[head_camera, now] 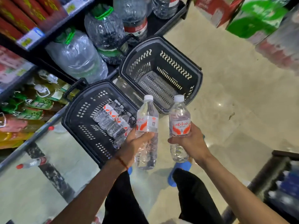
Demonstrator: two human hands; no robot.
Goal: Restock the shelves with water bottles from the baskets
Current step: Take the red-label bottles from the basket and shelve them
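- Head view: left hand (133, 143) curls its fingers (146, 136) round one upright water bottle (146, 118).
- Right hand (193, 141) grips a second bottle (179, 120) just beside it.
- More bottles (111, 121) lie in the near basket (76, 126).

most fingers of the right hand (192, 143) are hidden behind the right bottle (179, 125). the left hand (134, 146) and the left bottle (146, 126) cover the near end of the lying bottles (111, 120) in the closer basket (71, 113), so their count cannot be told. the packets (24, 107) on the left shelves and the cartons (255, 18) at top right are blurred, their print unreadable, and the cartons run off the edge.
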